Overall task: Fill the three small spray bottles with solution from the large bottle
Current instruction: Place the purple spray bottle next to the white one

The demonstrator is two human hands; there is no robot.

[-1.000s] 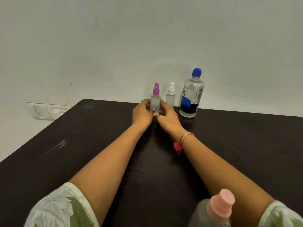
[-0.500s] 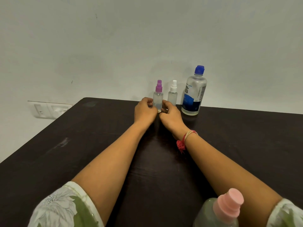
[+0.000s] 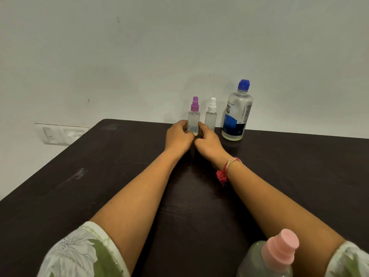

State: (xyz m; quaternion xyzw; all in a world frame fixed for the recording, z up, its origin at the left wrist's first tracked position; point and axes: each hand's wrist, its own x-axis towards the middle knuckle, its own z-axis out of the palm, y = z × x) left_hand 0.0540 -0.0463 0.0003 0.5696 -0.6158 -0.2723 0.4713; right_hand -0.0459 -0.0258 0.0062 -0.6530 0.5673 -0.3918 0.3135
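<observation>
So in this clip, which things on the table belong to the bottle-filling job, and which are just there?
Job items:
purple-capped spray bottle, touched by the left hand and right hand
white-capped spray bottle
pink-capped spray bottle
large blue-capped bottle

Just there:
wall switch plate
red wrist thread

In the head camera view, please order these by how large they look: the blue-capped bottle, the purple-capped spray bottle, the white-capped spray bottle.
1. Blue-capped bottle, clearly the largest.
2. Purple-capped spray bottle and white-capped spray bottle: they look nearly alike, and the purple one's base is partly hidden, so I do not rank them.
</observation>
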